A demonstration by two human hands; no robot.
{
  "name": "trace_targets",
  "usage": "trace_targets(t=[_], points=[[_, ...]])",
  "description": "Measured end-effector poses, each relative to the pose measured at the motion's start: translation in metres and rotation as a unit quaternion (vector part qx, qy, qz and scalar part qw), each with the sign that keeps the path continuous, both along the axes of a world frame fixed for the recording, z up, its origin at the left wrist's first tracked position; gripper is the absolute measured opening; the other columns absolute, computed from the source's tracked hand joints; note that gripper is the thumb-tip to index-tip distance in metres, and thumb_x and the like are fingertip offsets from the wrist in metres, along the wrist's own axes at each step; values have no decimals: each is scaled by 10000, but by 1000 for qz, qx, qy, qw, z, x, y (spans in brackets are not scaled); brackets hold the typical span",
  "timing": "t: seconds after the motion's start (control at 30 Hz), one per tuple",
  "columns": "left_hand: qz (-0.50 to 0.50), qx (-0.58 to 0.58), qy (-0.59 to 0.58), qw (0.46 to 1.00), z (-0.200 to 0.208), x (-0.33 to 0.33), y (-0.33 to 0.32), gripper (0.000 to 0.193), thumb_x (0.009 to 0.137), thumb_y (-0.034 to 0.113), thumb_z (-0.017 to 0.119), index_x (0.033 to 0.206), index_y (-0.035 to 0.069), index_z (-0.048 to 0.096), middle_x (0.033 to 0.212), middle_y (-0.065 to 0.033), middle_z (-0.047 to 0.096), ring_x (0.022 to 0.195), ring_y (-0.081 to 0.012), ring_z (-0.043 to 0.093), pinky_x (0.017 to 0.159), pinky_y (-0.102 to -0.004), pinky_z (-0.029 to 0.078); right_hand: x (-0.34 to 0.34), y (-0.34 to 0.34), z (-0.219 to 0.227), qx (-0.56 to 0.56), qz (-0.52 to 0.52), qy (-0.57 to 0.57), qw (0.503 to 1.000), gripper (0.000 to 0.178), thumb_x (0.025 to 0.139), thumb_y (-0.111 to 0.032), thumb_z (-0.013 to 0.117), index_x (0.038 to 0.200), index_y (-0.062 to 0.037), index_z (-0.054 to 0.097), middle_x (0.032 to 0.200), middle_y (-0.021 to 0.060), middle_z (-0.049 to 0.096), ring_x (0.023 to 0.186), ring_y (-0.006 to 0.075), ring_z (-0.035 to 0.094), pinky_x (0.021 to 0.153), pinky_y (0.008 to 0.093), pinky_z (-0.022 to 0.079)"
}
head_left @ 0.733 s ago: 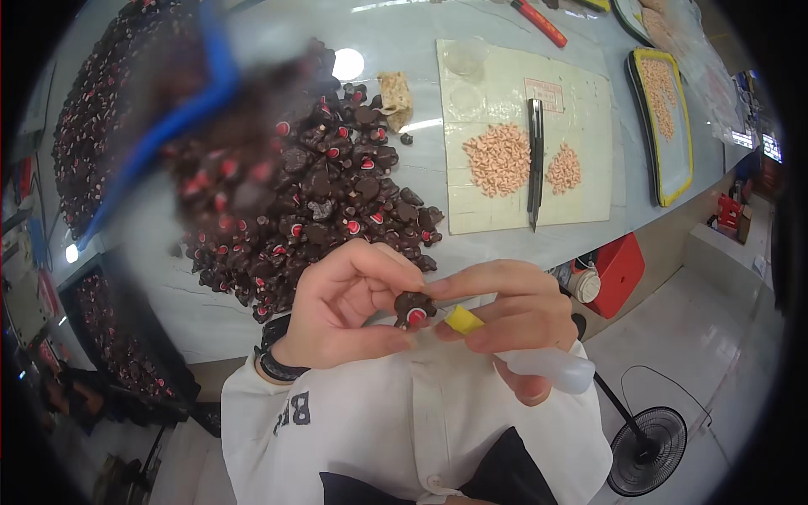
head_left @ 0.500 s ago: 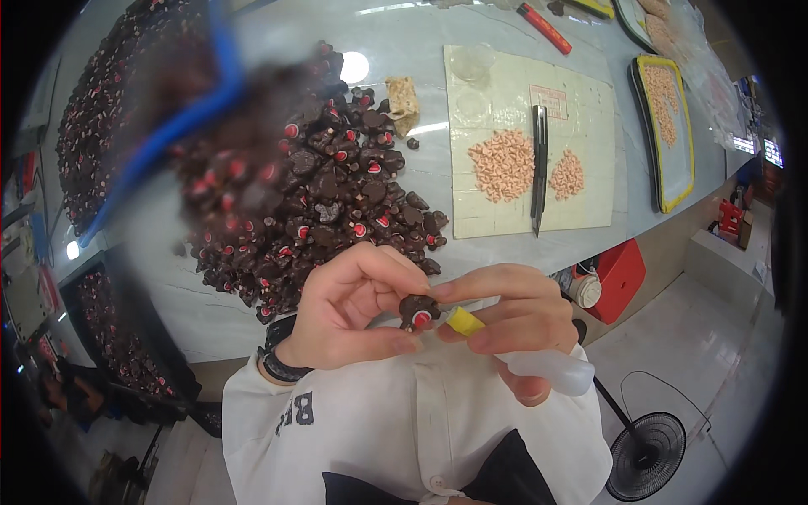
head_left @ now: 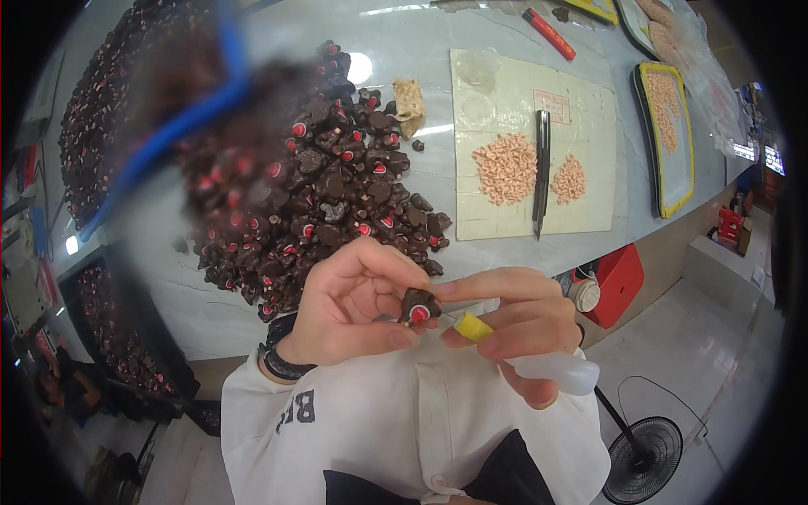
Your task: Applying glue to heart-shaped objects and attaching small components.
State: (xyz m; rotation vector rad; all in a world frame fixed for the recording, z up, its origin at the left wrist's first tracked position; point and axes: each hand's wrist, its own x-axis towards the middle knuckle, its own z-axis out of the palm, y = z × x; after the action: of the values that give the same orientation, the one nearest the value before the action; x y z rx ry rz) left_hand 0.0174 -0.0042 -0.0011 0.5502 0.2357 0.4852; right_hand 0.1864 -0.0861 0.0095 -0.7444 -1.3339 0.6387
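Between the thumb and fingertips of my left hand (head_left: pixel 353 303) is a small dark brown figurine (head_left: pixel 417 306) with a red, white-rimmed oval on it. My right hand (head_left: pixel 526 316) grips a translucent white squeeze bottle (head_left: pixel 574 375) with a yellow collar (head_left: pixel 471 326). Its nozzle end points at the figurine, a small distance away. My right index fingertip reaches to the figurine's upper right side; whether it touches cannot be told. A heap of similar dark brown figurines (head_left: pixel 337 189), many with red ovals, lies on the table just beyond my left hand.
On a pale green board (head_left: pixel 581 210) lie small peach-coloured pieces (head_left: pixel 507 168) and a black pen-like knife (head_left: pixel 541 172). A yellow-rimmed tray (head_left: pixel 675 194) and a red marker-like stick (head_left: pixel 549 34) are farther right. A blurred blue strap (head_left: pixel 168 130) crosses the left. A fan (head_left: pixel 644 459) stands lower right.
The figurine has turned slightly in my left fingers, so its red oval sits a little differently. My right hand and the bottle have shifted slightly right. The whole view has moved a little.
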Motion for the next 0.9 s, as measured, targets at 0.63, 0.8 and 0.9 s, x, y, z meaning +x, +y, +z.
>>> trace_targets(t=[0.63,0.8,0.9], points=[[1,30,12,999,0,-1,0,399,686,-101,650,1032,-50,459,1013,-130,498,908,-168,558,796,-299,485,-1,-3,1,-28,-10,-19,999,420,882,-370,406,840,24,544,581,125,587,761,389,622,513,371,501],[3,-15,-15,1000,-1,1,1,405,692,-109,632,1036,-51,426,1032,-141,494,946,-184,551,837,-338,493,0,-3,-1,-12,-7,2,1000,426,887,-376,396,836,21,542,574,129,582,772,399,622,472,354,491],[14,-31,-11,999,-1,2,1,391,693,-118,622,1025,-53,427,1040,-143,491,951,-185,549,831,-336,496,0,-3,0,-23,-5,-2,1000,420,888,-370,400,835,21,542,582,129,584,784,401,620,474,358,491]])
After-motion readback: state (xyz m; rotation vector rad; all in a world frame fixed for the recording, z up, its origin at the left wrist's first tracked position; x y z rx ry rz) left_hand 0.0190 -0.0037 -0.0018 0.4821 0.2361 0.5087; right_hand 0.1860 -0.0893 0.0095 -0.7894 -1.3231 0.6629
